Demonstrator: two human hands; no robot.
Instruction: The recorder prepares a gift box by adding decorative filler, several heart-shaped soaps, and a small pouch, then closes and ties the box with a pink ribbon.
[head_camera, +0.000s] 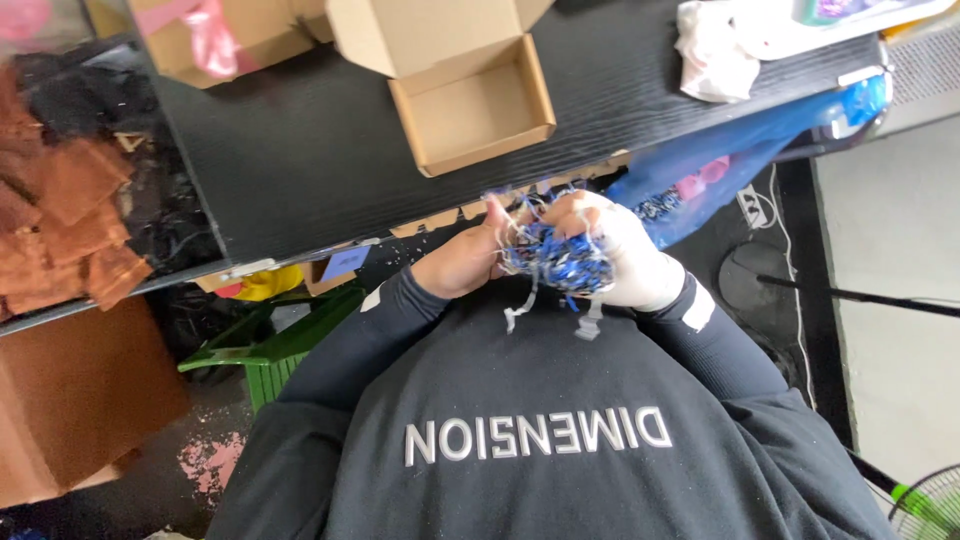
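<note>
At the far left, a heap of flat brown pieces (75, 215), matte and stiff-looking like cut leather or card, lies beside the black table (300, 150), whose top shows a fine wood grain. Below its edge sits a green plastic crate (290, 345) with hard, glossy walls. The left hand (462, 262) is curled, fingers closed on the near side of a clump of shredded paper (558, 258). The clump is held between both hands just below the table edge, in front of the person's dark sweatshirt. It is made of thin, crinkled blue and white strips, light and springy, and a few loose white ends dangle beneath it. Gathering it well seems to call for a soft, cupped squeeze from both sides that tucks the strays in, since a hard pinch would probably shed strips. Above it on the table stands an open cardboard box (475, 105), plain, shallow and empty. The right hand (622, 255) wraps tightly around the far side of the clump. Behind it hangs a slick blue plastic bag (730, 160), and above that lies a crumpled white cloth (712, 60).
</note>
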